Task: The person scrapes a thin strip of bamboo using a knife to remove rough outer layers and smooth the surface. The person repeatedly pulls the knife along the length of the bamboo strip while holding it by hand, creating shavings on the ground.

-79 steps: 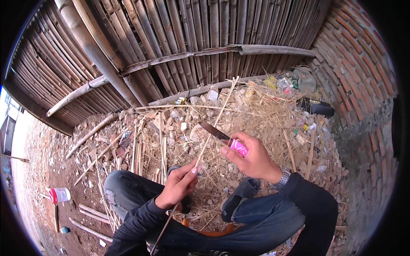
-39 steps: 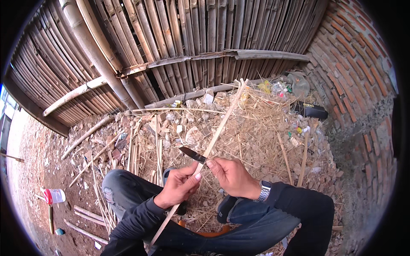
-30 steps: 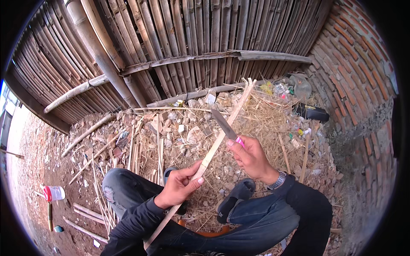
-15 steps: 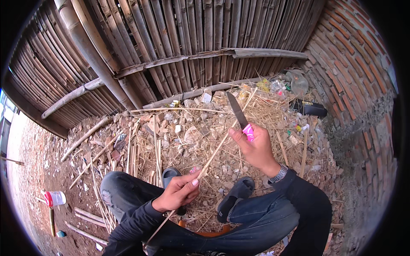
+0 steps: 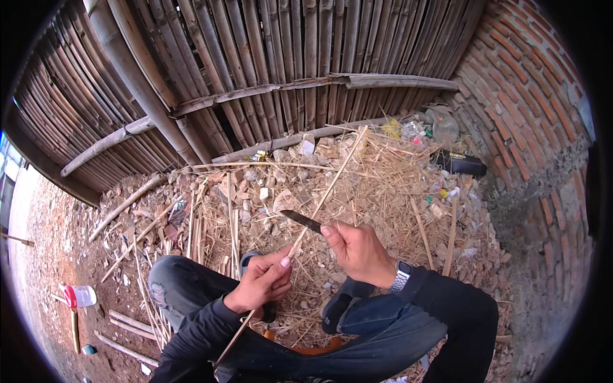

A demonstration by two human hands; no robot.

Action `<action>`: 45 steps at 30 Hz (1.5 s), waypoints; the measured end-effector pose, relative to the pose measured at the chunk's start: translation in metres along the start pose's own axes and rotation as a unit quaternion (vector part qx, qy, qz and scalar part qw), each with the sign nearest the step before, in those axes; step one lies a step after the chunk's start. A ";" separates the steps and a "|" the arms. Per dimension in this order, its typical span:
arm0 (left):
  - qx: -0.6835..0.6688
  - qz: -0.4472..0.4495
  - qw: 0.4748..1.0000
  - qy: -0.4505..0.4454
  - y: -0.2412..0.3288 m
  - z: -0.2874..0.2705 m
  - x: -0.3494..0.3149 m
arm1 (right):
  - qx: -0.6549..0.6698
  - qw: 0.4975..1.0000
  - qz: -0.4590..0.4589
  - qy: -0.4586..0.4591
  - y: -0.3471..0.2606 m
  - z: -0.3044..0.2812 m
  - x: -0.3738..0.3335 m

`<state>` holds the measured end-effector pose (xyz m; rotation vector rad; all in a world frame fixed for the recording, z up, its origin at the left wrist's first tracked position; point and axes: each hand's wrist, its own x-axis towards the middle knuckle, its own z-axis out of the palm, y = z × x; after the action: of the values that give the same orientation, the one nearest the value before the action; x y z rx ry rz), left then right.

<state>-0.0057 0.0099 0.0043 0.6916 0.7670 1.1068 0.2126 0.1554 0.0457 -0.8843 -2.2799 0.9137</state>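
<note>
My left hand (image 5: 262,281) is closed round a long thin bamboo strip (image 5: 336,179). The strip slants from beside my left thigh up to the far right, past the thumb. In my right hand (image 5: 361,253) is a knife (image 5: 301,221), its dark blade pointing left and lying across the strip just beyond my left hand. My right thumb is near the blade's base, by the strip. The knife's handle is hidden within the fingers.
Split bamboo pieces (image 5: 196,223) lie left of my feet, on ground strewn with shavings and rubble. A red and white plastic cup (image 5: 82,295) is at the far left. Beyond stands a bamboo wall (image 5: 281,51); a brick wall (image 5: 523,96) rises on the right, near a black case (image 5: 460,163).
My right hand has come down and slightly left, turning the knife from pointing up and away to lying across the strip. My left hand has shifted slightly left and away.
</note>
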 end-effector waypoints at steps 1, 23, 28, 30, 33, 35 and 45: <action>-0.010 -0.002 1.000 0.009 0.002 -0.001 -0.001 | 0.013 0.999 -0.019 -0.024 -0.004 0.007 -0.002; -0.098 -0.080 0.992 -0.012 0.010 -0.001 -0.008 | 0.035 0.992 0.035 0.114 0.018 0.004 0.024; -0.098 -0.083 0.992 0.013 0.023 0.003 -0.006 | 0.036 0.998 0.009 0.050 0.014 0.011 0.014; -0.082 -0.079 0.993 0.009 0.025 0.006 -0.006 | 0.027 0.994 0.036 0.099 0.023 -0.009 0.035; -0.088 -0.073 0.993 0.007 0.023 0.006 -0.004 | 0.049 0.997 0.014 0.063 0.007 0.005 0.025; -0.083 -0.076 0.993 0.031 0.017 0.000 0.000 | 0.042 0.999 -0.010 -0.006 -0.002 0.020 0.009; -0.059 -0.070 0.996 -0.009 0.006 -0.007 -0.002 | 0.128 0.982 0.041 -0.130 -0.004 0.018 0.005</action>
<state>-0.0149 0.0105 0.0054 0.5387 0.7174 1.0094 0.1965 0.1496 0.0380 -0.7869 -2.2805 1.3973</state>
